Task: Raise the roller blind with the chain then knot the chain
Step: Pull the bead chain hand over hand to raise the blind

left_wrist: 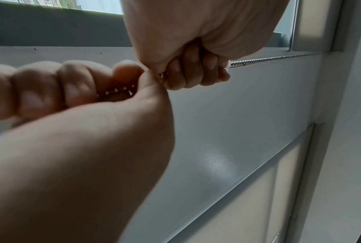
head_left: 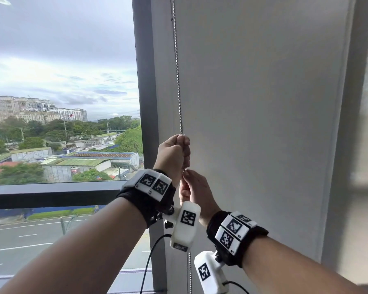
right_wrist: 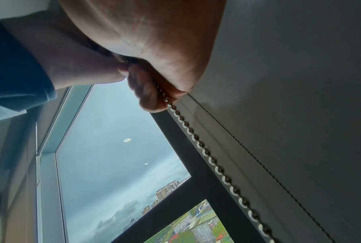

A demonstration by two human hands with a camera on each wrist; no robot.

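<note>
The pale grey roller blind [head_left: 263,102] hangs down over the right pane. Its metal bead chain [head_left: 178,81] runs straight down the blind's left edge. My left hand [head_left: 179,151] grips the chain in a fist, and the chain comes out of the top of that fist. Directly below, touching it, my right hand [head_left: 191,185] pinches the chain between thumb and fingers. A lower stretch of chain [head_left: 190,272] hangs beneath my wrists. In the left wrist view the left fist [left_wrist: 192,70] sits beyond the right hand [left_wrist: 71,85]. The chain [right_wrist: 198,144] stands taut along the blind [right_wrist: 300,82].
A dark window mullion [head_left: 145,81] stands just left of the chain, with a horizontal rail [head_left: 51,194] across the open pane. A pale wall [head_left: 365,145] borders the blind on the right. Black camera cables [head_left: 149,262] dangle under my wrists.
</note>
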